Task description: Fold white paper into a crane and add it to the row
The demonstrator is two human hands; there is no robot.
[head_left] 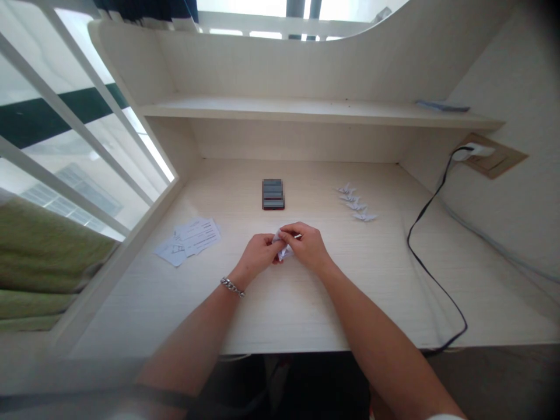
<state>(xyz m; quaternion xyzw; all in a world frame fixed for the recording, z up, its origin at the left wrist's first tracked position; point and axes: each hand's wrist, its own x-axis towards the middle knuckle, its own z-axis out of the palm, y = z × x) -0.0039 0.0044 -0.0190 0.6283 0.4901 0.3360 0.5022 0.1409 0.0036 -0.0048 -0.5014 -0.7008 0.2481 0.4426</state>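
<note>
Between my hands, near the middle of the desk, is a small folded piece of white paper (283, 253). My left hand (261, 252) pinches its left side with closed fingers. From above and the right, my right hand (304, 242) grips the paper's upper part between thumb and fingers. The fingers hide much of the paper, so its exact shape is unclear. To the right lies a row of several small folded paper cranes (355, 204). Flat printed paper sheets (199, 236) overlap one another on the left.
A dark rectangular device (273, 194), its surface blurred, lies beyond my hands. A black cable (415, 224) runs from a white plug (476, 150) in the wall socket down across the desk's right side. A shelf (306, 111) spans the back; slatted rails (83, 119) stand at left.
</note>
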